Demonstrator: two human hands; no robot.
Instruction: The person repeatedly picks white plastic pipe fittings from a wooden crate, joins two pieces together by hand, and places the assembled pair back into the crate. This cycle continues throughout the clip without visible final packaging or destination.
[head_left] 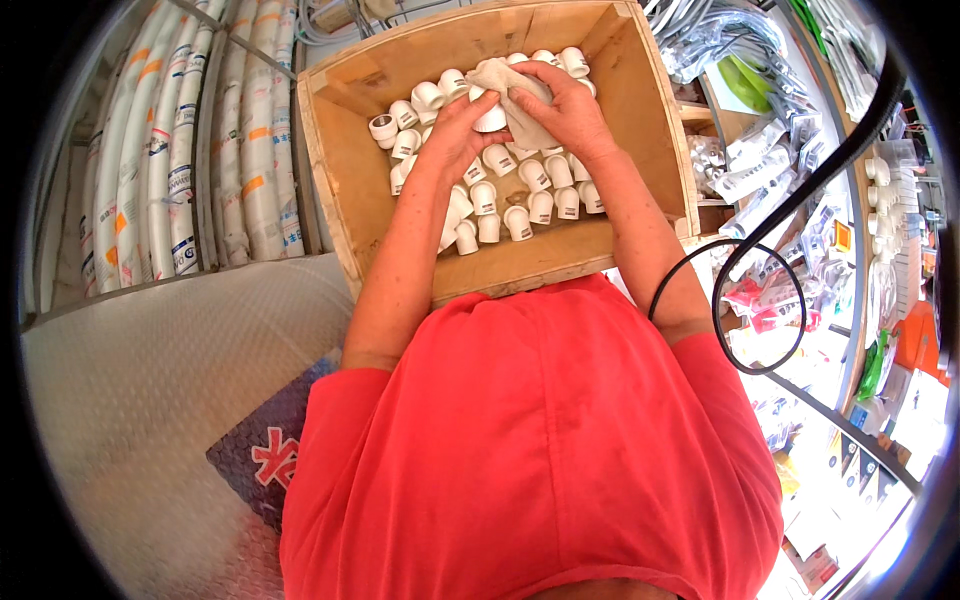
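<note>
A: Well, the wooden box [350,190] is the biggest worry. It sits tilted toward the person's red shirt [530,440], and its low front wall is all that keeps the heap of white pipe fittings [520,195] in. A knock from a forearm could probably spill them.

B: And the hands?

A: Both are inside, toward the far wall. The right hand [570,110] is clenched around a pale cloth [505,80]. The left hand [455,125] grips one white fitting [490,118] and presses it into that cloth.

B: So the fitting could slip?

A: Likely, since only fingertips pinch it. It would drop among the others and be hard to tell apart. The black cable [760,260] looping by the right elbow could also snag.
</note>
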